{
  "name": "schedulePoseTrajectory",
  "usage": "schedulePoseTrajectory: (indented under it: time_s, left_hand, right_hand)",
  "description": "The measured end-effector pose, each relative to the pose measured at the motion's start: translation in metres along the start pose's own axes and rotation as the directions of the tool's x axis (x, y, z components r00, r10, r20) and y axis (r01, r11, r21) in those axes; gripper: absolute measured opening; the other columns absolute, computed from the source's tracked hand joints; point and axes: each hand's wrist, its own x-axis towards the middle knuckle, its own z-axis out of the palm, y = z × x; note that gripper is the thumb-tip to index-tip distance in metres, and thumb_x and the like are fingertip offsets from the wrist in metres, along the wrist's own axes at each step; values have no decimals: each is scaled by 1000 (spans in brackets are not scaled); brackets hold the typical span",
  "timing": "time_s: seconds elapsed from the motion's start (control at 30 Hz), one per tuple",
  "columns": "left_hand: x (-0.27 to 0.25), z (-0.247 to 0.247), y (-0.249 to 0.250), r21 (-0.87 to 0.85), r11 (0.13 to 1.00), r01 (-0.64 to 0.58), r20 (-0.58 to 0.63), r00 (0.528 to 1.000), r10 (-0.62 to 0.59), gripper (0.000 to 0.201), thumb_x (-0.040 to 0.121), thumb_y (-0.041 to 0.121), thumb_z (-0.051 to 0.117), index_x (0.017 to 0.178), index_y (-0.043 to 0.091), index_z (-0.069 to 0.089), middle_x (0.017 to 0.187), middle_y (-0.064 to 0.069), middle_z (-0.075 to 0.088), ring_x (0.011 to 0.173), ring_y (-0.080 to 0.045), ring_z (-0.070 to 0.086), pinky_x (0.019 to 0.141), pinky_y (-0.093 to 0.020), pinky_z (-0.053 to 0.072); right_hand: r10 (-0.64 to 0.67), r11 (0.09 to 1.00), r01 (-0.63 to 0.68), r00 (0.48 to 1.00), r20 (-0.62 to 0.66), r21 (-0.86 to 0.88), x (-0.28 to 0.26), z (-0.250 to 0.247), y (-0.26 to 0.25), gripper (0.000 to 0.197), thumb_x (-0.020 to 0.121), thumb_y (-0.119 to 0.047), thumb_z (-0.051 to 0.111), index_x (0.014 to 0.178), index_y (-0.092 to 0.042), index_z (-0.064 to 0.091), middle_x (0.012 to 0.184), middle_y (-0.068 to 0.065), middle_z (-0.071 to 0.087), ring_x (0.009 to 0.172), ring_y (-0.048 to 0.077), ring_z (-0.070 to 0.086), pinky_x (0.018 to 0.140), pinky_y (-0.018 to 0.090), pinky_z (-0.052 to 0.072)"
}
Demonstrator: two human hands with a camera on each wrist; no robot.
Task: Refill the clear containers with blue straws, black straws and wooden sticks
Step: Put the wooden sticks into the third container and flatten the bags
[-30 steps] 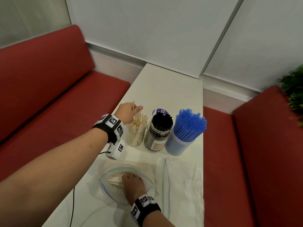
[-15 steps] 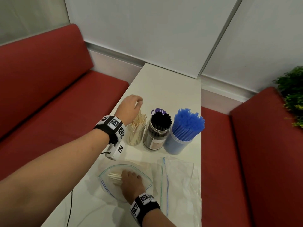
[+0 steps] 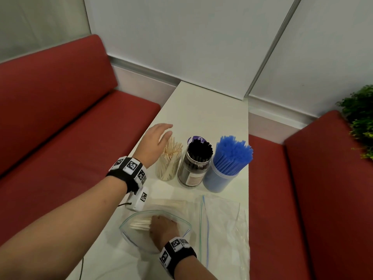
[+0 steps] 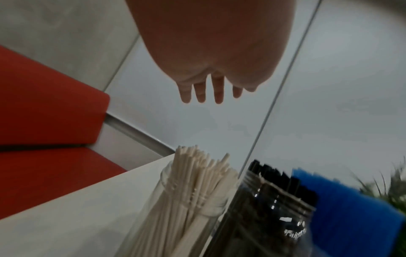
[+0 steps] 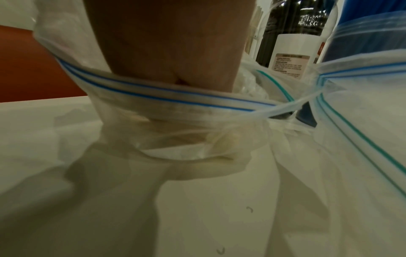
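Three clear containers stand in a row on the white table (image 3: 212,110): wooden sticks (image 3: 170,156) (image 4: 193,187) on the left, black straws (image 3: 198,153) (image 4: 276,187) in the middle, blue straws (image 3: 232,154) (image 4: 351,208) on the right. My left hand (image 3: 164,133) (image 4: 211,95) hovers just above and left of the stick jar, fingers straight, holding nothing. My right hand (image 3: 161,226) (image 5: 171,52) is inside an open zip bag (image 3: 181,221) (image 5: 175,97) near the front. It grips a bundle of wooden sticks (image 3: 140,224). Its fingers blur behind the plastic in the right wrist view.
A second zip bag (image 3: 222,225) lies flat to the right of the first and looks empty. Red bench seats (image 3: 80,148) flank the narrow table on both sides. A green plant (image 3: 361,118) sits at the far right. A thin cable (image 3: 81,267) runs off the near left edge.
My left hand has lifted off the tops of the sticks in the jar and spread open. My right hand stays in the bag around the sticks.
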Motion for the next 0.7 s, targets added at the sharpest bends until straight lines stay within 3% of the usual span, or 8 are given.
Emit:
schedulePoseTrajectory:
  time_s: [0.1,0.2,0.27,0.33,0.43,0.53,0.6,0.7]
  left_hand:
    - [-12,-13,15,-134,982,130,33,991,-127,28,101,32,50,101,16,73,97,4,73,94,-8,66,87,-17,46]
    - [-21,-24,25,-324,880,348,381,899,-215,39,98,38,55,84,6,74,75,-9,73,68,-18,68,69,-34,55]
    - [-31,-28,28,-296,810,506,676,710,-197,49,95,43,59,82,-2,72,76,-18,73,67,-25,69,65,-33,58]
    - [-45,-27,29,-110,795,597,899,401,-176,53,90,49,64,88,-3,73,88,-21,74,80,-29,73,77,-35,60]
    - [-63,-21,21,212,842,496,953,84,-290,61,82,61,66,97,2,75,96,-16,75,93,-29,72,92,-40,55]
    - [-71,-16,13,292,842,454,892,189,-411,58,91,58,54,96,5,74,91,-13,75,79,-21,70,74,-33,57]
    - [-72,-19,11,306,853,423,851,281,-444,55,95,59,45,93,12,74,89,-6,75,73,-14,66,64,-25,52]
    - [-73,-24,8,418,866,275,815,307,-491,63,93,70,32,99,23,75,98,0,74,86,-20,66,81,-32,55]
  right_hand:
    - [3,1000,-3,1000,19,0,-1,-5,-3,33,102,-16,37,126,-11,59,132,16,62,121,37,61,101,47,46]
    - [-36,999,36,999,-11,28,-3,-8,-3,33,103,-9,37,128,-8,59,130,19,64,118,39,62,100,47,47]
    - [-49,992,56,997,-64,115,-6,-7,0,36,104,-6,39,135,-10,55,133,20,62,121,39,61,105,46,43]
    - [-33,968,62,992,-120,242,-9,-8,2,38,105,-10,39,141,-11,53,137,19,61,125,37,58,107,41,41]
    - [-27,916,72,993,-118,394,-17,-14,0,40,107,-14,41,143,0,51,140,26,57,125,41,58,101,34,46]
    - [60,778,108,968,-244,619,-21,-9,4,33,102,-8,50,124,13,61,115,27,68,91,14,72,79,17,50]
    - [84,706,123,964,-254,697,-29,-14,2,14,99,-10,60,108,-1,67,88,4,65,66,-7,62,66,9,46]
    - [65,648,205,945,-321,734,-35,-21,-2,26,90,-32,76,80,-14,60,71,-3,56,61,8,49,61,24,38]
